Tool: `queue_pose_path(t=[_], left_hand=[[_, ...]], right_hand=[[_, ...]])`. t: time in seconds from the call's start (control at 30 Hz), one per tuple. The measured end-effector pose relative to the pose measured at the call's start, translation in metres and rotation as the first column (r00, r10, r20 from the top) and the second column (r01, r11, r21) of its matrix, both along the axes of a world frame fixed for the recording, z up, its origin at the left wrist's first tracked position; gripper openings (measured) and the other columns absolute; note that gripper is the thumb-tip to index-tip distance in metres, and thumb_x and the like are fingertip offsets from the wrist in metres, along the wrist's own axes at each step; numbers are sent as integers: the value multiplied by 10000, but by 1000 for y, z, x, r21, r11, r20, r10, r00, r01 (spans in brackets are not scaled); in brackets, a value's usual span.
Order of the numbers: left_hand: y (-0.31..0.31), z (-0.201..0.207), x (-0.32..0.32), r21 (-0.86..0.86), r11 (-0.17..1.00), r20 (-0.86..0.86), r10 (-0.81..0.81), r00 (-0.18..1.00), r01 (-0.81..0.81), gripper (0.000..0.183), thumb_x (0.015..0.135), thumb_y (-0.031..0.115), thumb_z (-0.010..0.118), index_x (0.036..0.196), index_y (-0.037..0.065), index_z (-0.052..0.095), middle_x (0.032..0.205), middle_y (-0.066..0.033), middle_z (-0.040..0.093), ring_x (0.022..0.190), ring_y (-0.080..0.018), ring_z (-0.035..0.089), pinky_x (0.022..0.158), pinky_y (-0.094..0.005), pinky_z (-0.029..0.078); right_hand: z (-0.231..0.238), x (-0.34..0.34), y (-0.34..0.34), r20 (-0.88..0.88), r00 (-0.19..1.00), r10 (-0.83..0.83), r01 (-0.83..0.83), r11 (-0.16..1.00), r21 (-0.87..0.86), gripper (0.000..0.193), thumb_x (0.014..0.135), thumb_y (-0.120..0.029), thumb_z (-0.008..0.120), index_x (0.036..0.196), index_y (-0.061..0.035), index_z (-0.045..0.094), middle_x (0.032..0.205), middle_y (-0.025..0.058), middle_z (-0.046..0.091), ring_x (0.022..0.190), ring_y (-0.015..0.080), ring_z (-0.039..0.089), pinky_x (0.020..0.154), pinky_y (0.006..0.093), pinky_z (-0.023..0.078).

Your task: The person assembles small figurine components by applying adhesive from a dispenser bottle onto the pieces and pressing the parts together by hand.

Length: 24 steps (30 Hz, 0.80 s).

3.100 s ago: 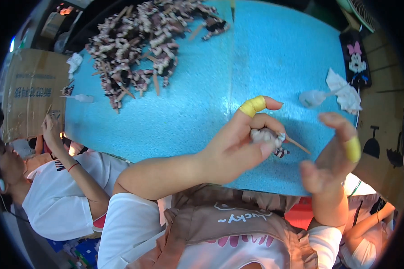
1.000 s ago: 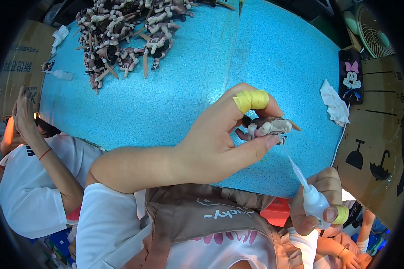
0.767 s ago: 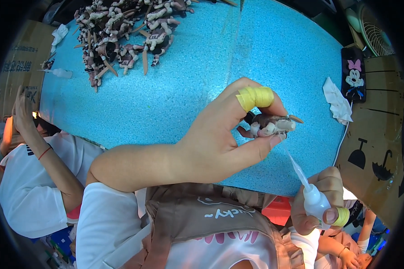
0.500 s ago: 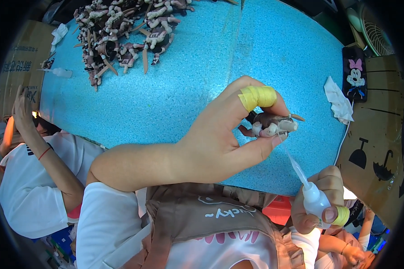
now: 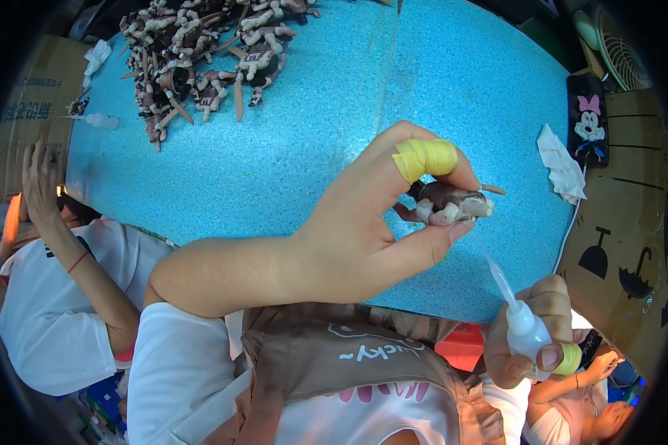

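Left fingers: thumb and index finger (image 5: 460, 174) of the left hand (image 5: 364, 230) are bent into a pinch, pressed on a small figurine (image 5: 449, 206); yellow tape (image 5: 425, 159) wraps the index finger.
Figurine: dark brown and whitish, held above the near right part of the blue tabletop (image 5: 267, 185); a flat tan piece (image 5: 493, 190) sticks out at its right end.
Right fingers: curled around a white squeeze bottle (image 5: 527, 332), the right hand (image 5: 553, 308) being at the tabletop's near right edge; yellow tape (image 5: 569, 359) circles a finger here too.
Nozzle: the long, thin nozzle (image 5: 502, 280) slants up toward the figurine; whether its fine tip touches cannot be told.
Pile: many similar figurines (image 5: 200, 55) heaped on the tabletop's far left part, with tan pieces jutting out.
Spare bottle: a second white bottle (image 5: 100, 120) lies at the tabletop's left edge.
Tissues: one crumpled tissue (image 5: 560, 165) at the tabletop's right edge, another (image 5: 96, 56) at its far left corner.
Case: black, with a cartoon mouse (image 5: 588, 122), beside the tabletop's right edge.
Cartons: one brown carton (image 5: 631, 185) right of the tabletop, another (image 5: 22, 119) left of it.
Neighbour: a co-worker's raised hand (image 5: 41, 174) near the tabletop's left end.
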<state>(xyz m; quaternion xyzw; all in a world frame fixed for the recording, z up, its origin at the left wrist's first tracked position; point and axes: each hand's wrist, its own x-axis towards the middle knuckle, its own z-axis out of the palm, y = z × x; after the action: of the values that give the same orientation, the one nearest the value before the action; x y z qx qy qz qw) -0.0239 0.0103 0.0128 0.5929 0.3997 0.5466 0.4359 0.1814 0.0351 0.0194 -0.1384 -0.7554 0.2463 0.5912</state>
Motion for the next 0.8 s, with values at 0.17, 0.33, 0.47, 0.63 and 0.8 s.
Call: queue_pose_path(t=[0.17, 0.33, 0.47, 0.63, 0.8], left_hand=[[1, 1, 1, 11, 1000, 3, -11, 1000, 11, 336, 760, -84, 578, 1060, 8, 458, 1003, -92, 426, 883, -171, 521, 789, -294, 445], [-1, -3, -1, -13, 1000, 42, -4, 999, 5, 357, 758, -89, 574, 1077, 6, 447, 1011, -89, 424, 896, -160, 505, 796, -288, 426], [1, -1, -2, -1, 1000, 46, -18, 999, 18, 372, 756, -96, 570, 1089, 6, 441, 1016, -85, 423, 911, -153, 493, 813, -282, 408], [1, -2, -1, 6, 1000, 15, -10, 1000, 9, 374, 754, -96, 571, 1088, 7, 438, 1014, -84, 425, 914, -151, 490, 810, -277, 406], [1, -2, 0, -10, 1000, 70, -11, 998, 11, 373, 759, -89, 572, 1090, 9, 431, 1015, -84, 429, 926, -152, 492, 816, -278, 405]], right_hand=[[3, 2, 1, 56, 998, 16, -15, 1000, -7, 205, 791, -264, 614, 896, -155, 477, 552, -30, 383, 433, 106, 336, 424, 262, 216], [-2, 1, -1, -2, 1000, -21, 21, 1000, -19, 221, 783, -271, 623, 892, -151, 473, 544, -35, 388, 436, 107, 336, 422, 262, 203], [3, 3, 0, -23, 999, -32, 32, 999, -27, 239, 769, -276, 634, 892, -148, 474, 561, -32, 406, 440, 107, 341, 422, 262, 203], [4, 4, 2, 59, 998, -12, 16, 998, -55, 247, 763, -273, 637, 902, -150, 474, 594, -23, 424, 435, 107, 337, 419, 261, 199], [2, 4, 2, 36, 999, 9, -7, 999, -43, 227, 763, -242, 626, 905, -146, 476, 590, -23, 418, 430, 103, 328, 415, 259, 194]])
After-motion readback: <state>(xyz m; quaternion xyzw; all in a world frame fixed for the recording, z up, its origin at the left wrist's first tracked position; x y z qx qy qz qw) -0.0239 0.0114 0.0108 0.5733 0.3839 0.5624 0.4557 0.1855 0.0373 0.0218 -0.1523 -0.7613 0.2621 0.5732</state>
